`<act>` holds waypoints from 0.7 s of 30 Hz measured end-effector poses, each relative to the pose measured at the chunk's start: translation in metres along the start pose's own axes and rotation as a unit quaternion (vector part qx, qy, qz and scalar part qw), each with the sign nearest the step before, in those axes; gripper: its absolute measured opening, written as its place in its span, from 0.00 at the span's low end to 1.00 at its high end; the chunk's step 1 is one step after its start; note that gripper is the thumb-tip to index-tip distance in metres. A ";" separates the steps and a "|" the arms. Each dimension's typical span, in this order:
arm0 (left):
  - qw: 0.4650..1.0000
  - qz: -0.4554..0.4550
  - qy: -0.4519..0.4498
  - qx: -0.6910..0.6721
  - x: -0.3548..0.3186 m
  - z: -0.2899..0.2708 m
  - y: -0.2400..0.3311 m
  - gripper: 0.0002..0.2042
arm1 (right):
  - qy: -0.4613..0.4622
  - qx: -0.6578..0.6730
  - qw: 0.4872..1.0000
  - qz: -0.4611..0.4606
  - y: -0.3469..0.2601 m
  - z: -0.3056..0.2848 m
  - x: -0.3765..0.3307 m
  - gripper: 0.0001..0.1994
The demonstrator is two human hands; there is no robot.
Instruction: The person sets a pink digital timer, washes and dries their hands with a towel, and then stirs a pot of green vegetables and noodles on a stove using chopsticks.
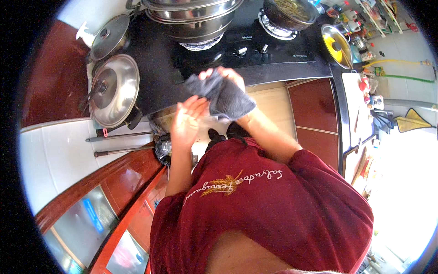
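A dark grey cloth (228,99) hangs bunched in front of me, close to the front edge of the black stove top (157,68). My right hand (234,76) grips it from above, the fingers curled round its upper part. Beside the cloth's left side is my left hand (186,122), palm up, fingers stretched out and holding nothing. Whether its fingertips touch the cloth I cannot tell. Behind the cloth are the stove's knobs (242,51).
A tall steel steamer pot (196,25) and a dark wok (291,16) with food stand on the burners. Lidded pans (130,91) crowd the left. At right are a yellow-filled pot (335,48) and a white cutting board (351,86). Red cabinets (315,107) lie below.
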State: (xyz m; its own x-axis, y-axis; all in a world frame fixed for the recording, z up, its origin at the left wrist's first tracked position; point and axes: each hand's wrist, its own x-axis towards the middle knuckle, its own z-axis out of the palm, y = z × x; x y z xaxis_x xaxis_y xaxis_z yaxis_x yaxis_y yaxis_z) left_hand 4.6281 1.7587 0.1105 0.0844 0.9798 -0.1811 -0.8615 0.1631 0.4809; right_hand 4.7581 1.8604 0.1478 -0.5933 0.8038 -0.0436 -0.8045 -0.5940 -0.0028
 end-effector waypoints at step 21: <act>0.979 0.070 -0.084 -0.171 0.011 0.067 -0.010 0.27 | -0.195 0.058 0.955 0.216 0.026 0.078 -0.019 0.30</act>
State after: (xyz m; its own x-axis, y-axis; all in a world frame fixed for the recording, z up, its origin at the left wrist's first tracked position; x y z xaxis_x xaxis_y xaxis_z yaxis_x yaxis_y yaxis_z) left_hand 4.6707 1.7759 0.1611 0.0105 0.9997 0.0240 -0.9855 0.0063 0.1695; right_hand 4.7458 1.8323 0.2264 -0.8175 0.4493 0.3602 -0.4670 -0.8833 0.0419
